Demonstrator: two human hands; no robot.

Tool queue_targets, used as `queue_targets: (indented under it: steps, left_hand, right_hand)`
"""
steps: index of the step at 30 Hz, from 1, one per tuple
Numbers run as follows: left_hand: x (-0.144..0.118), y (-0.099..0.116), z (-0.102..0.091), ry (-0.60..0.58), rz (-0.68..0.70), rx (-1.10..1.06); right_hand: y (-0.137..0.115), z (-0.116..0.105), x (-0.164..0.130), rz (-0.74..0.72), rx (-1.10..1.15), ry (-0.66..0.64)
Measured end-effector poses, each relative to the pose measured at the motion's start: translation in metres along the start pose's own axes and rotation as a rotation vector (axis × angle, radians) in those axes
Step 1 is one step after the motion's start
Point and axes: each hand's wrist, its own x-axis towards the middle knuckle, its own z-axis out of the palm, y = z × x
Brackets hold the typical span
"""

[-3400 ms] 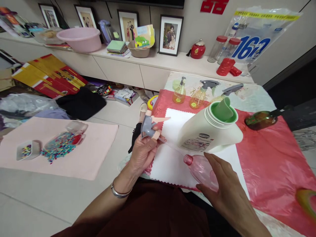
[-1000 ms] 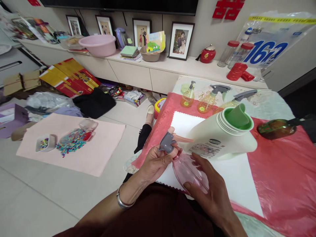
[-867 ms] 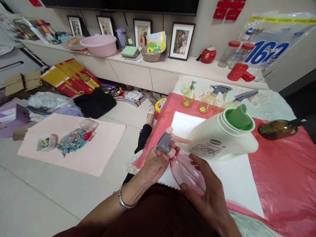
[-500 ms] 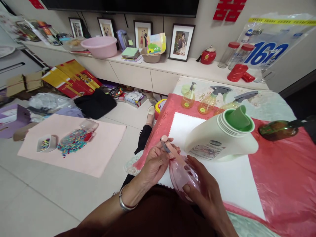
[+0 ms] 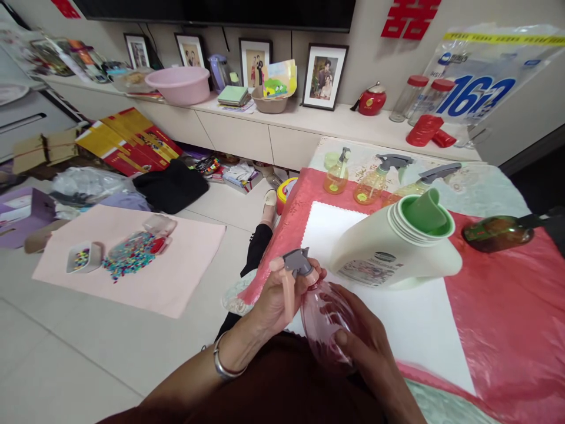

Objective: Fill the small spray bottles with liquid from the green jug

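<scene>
A clear pink spray bottle (image 5: 324, 321) is tilted in front of me, over the near edge of the table. My right hand (image 5: 368, 341) wraps round its body, thumb on the near side. At the neck, my left hand (image 5: 276, 297) grips the collar of the grey and pink spray head (image 5: 296, 263), whose pink trigger points toward me. The spray head sits on the bottle's mouth; the threads are hidden by my fingers. Just beyond stands a large pale jug (image 5: 375, 253) with a green scoop-like piece (image 5: 426, 215) in its mouth.
Several yellow spray bottles (image 5: 369, 187) stand at the table's back. A brown bottle (image 5: 498, 232) lies at the right on red plastic (image 5: 512, 312). White paper (image 5: 424, 330) lies under the jug. On the floor, a pink sheet (image 5: 176, 288) bears colourful small pieces (image 5: 130, 254).
The spray head has turned at the bottle's neck, its trigger swinging round to face me and the left. My left fingers have shifted with it; my right hand stays on the bottle.
</scene>
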Motion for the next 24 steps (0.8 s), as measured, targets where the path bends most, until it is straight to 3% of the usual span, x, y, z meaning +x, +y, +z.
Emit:
queue_targets:
  steps: [4,8,15,20,24]
  left_hand:
    - [0.002,-0.002,-0.004,-0.089,0.046,-0.009]
    - [0.001,-0.007,-0.004,-0.13,0.076,-0.012]
    - [0.001,-0.008,-0.005,-0.093,0.062,-0.009]
    - [0.002,-0.004,-0.008,-0.105,0.051,0.04]
    - [0.004,-0.005,-0.009,-0.16,-0.019,-0.039]
  right_hand:
    - [0.001,0.0,0.005,0.081,0.293,-0.121]
    - [0.001,0.003,0.006,0.089,0.346,-0.09]
    - [-0.003,0.007,0.008,0.12,0.351,-0.078]
    - [0.002,0.004,0.007,0.17,0.543,-0.17]
    - [0.006,0.002,0.006,0.228,0.703,-0.285]
